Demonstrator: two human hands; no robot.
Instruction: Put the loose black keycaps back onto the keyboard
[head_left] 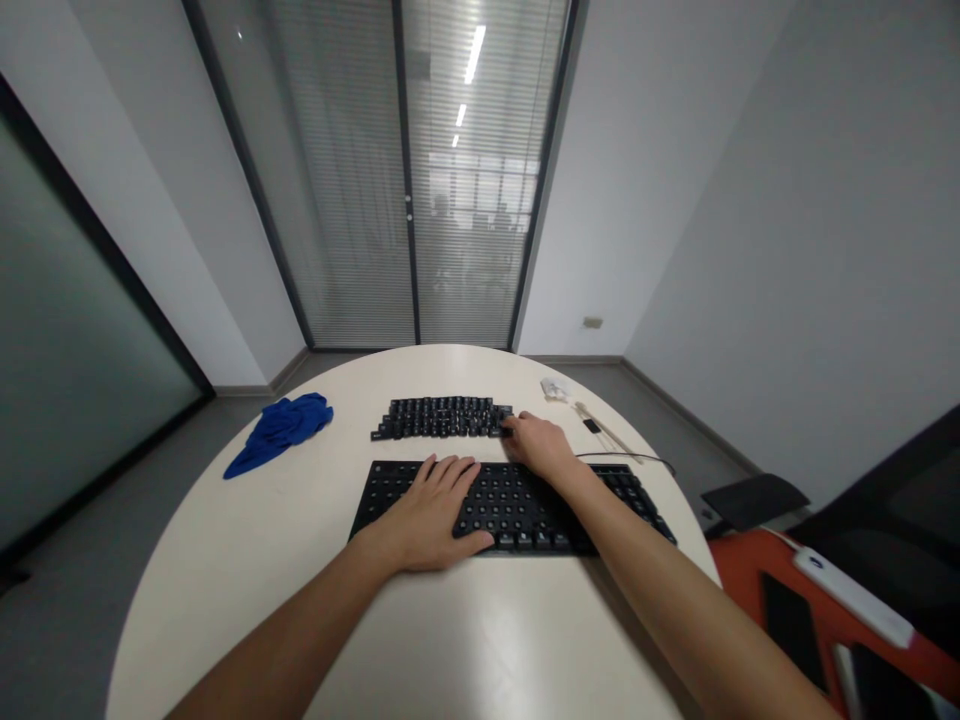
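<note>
A black keyboard lies across the table in front of me. Most of its key positions are bare of caps, while some caps remain along its front row and at the right end. My left hand rests flat on the left half of the keyboard, its fingers stretched out. Beyond the keyboard, loose black keycaps are laid out in close rows. At the right end of these rows, my right hand has its fingertips pinched on a keycap, which they partly hide.
A crumpled blue cloth lies at the table's left. To the right are a small clear plastic bag, thin wooden sticks, a small black piece and the keyboard's cable. An orange chair seat holds a power strip and dark devices.
</note>
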